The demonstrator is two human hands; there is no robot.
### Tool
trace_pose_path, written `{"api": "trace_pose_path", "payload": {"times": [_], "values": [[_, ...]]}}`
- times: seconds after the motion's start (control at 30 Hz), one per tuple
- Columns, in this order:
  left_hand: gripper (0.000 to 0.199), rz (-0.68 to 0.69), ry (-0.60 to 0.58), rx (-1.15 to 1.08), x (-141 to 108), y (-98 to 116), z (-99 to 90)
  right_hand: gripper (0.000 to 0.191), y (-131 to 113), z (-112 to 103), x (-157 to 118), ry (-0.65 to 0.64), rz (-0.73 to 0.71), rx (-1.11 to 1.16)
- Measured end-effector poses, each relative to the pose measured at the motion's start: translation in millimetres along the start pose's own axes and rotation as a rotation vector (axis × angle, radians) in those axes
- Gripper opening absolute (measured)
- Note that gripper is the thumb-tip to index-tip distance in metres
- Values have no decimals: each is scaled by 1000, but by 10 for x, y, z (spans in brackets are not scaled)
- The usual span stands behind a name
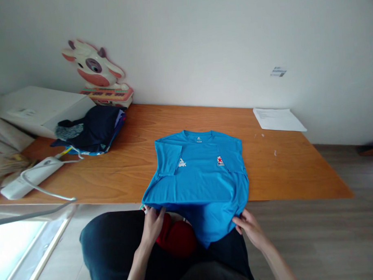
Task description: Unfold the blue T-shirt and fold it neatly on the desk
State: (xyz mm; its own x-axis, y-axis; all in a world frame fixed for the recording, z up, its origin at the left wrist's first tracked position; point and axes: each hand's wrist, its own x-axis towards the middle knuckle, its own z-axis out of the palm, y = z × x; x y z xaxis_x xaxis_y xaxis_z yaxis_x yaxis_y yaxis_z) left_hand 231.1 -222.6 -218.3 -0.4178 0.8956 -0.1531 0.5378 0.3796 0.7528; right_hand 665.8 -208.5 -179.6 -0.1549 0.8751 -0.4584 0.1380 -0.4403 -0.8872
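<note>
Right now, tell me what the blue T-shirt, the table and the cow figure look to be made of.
Blue T-shirt: thin, smooth sports knit, probably synthetic, judging by its slight sheen and soft drape over the table edge. Table: wood or wood veneer with a satin finish; grain lines show. Cow figure: glossy and moulded-looking, perhaps plastic; hard to tell for certain.

A bright blue T-shirt (202,172) is seen, marked with small white logos and a red-and-white badge on the chest. The desk (291,165) is coloured warm orange-brown with wood grain. A dark navy pile of clothes (94,129) is shown beside a white box (38,108). A white, pink and purple cow figure (94,69) is set against a white wall. Red fabric (176,238) is seen over dark trousers (113,244).
</note>
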Motion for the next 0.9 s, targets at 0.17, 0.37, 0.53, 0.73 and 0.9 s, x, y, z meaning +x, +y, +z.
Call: {"api": "trace_pose_path", "payload": {"times": [0.17, 0.37, 0.53, 0.73, 0.9], "values": [[40, 20, -217, -138, -299, 240, -376, 48, -132, -40, -194, -197, 124, -116], [46, -365, -215, -824, -485, 508, -800, 48, -406, -301, -330, 13, 62, 43], [59, -502, -150, -915, -408, 602, -1015, 62, -709, -414, -362, 188, -43, -25], [65, -507, -202, -900, -458, 633, -1185, 45, -766, -560, -443, 131, 26, -64], [68, -343, -261, -724, -463, 526, -1059, 54, -614, -449, -431, 304, -45, -47]]}}
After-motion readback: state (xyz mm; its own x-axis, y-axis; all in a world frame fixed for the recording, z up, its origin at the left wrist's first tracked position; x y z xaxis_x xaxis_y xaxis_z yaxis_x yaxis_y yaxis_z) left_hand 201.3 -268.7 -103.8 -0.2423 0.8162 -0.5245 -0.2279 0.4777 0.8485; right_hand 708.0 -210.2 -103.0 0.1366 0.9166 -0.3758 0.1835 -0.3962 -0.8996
